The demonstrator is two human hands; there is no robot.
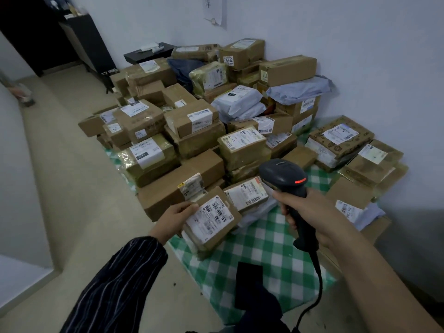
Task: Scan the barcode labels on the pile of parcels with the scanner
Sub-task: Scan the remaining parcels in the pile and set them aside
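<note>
Scanner point(283, 173) clenched by its handle in the right grip point(310, 207), a red light point(300, 181) glowing on its head and its cable point(315, 292) hanging down toward the person. Its nose points forward, over a white-labelled parcel point(247, 193) at the near edge of the pile of parcels point(192, 131). Just beside it, the left grip point(176, 215), at the end of a striped sleeve point(115, 284), grasps a small brown parcel point(211, 246) by its left edge. The parcel is tilted label-up. Its barcode label point(209, 218) faces the camera, near the scanner but not squarely under its nose.

The step in hand looks like lining one label up for a read. Nothing on any box marks it as scanned, so the count done cannot be told. Judged by the size of the pile, most of the work seems to lie ahead.

Cartons and grey mailer bags are stacked back toward the white wall point(360, 44), on a green-checked cloth point(259, 248) that appears to lie on the floor point(72, 188). A smaller cluster of boxes point(348, 145) lies to the right of the main heap; whether those are finished is unclear. Many labels face up, but boxes low in the stack are buried and would probably need lifting out.

A dark flat object point(248, 283), too dim to name, lies on the cloth near the cable. A low black stand point(149, 52) and a dark cabinet point(89, 44) stand beyond the pile.
</note>
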